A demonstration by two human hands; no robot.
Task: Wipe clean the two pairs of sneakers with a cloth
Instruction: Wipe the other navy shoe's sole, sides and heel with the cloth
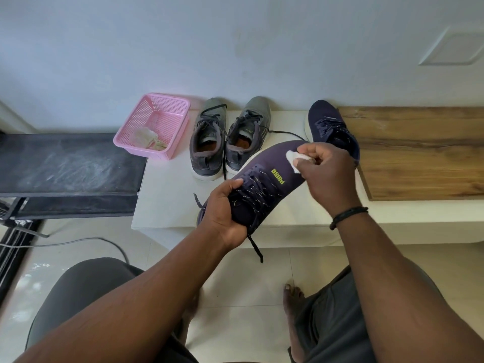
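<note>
A navy sneaker [264,179] with a yellow-green logo on its side is held above the front part of the white bench [167,195], toe pointing away and to the right. Its heel end is gripped by the left hand [225,213], thumb laid across the laces and fingers curled under the collar; one lace end hangs down past the bench edge. A small white cloth [293,159] is pinched in the right hand [324,174] and pressed against the toe area of the held sneaker. A dark bracelet [348,217] is worn on the right wrist. The second navy sneaker [331,127] is seen standing on the bench just behind the right hand, toe toward the wall, partly hidden by that hand. The pair of grey sneakers [230,137] is set side by side at the back of the bench, left of the second navy sneaker, toes to the wall, with a loose lace trailing to the right. A pink basket [157,119] is placed at the bench's left rear corner, beside the grey pair, with a crumpled pale rag [146,138] lying in it. A wooden panel [424,153] is noted on the bench to the right, and a dark dusty shelf [68,166] to the left of the bench.
</note>
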